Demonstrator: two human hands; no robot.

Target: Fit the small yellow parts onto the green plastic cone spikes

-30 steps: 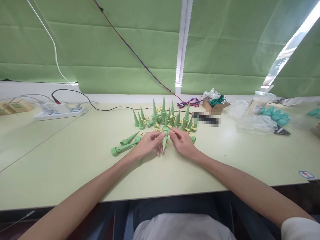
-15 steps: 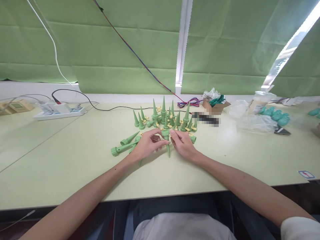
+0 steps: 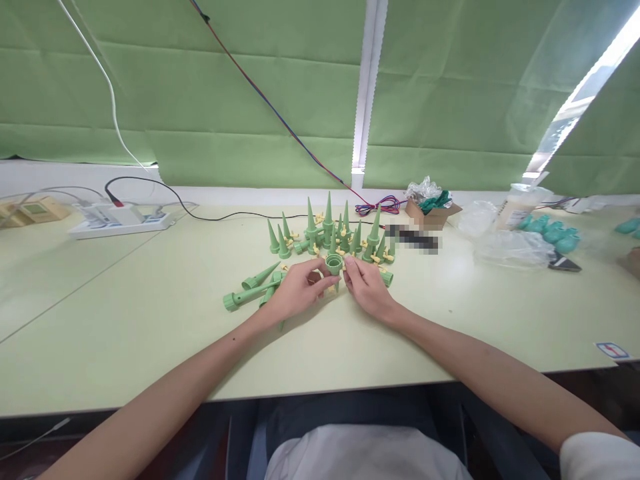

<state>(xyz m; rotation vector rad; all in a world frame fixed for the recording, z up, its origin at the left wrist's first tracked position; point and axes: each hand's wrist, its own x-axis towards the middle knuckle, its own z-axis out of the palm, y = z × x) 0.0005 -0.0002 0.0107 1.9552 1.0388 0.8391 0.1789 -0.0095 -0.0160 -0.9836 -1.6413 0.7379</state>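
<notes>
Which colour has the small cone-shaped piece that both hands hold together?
The cone piece is green, clearest in the head view, between the left hand and right hand.

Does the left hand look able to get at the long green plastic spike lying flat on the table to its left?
Probably yes. The long green plastic spike lies close beside the left hand with bare pale green table around it, but that hand is busy gripping a green cone-shaped spike.
</notes>
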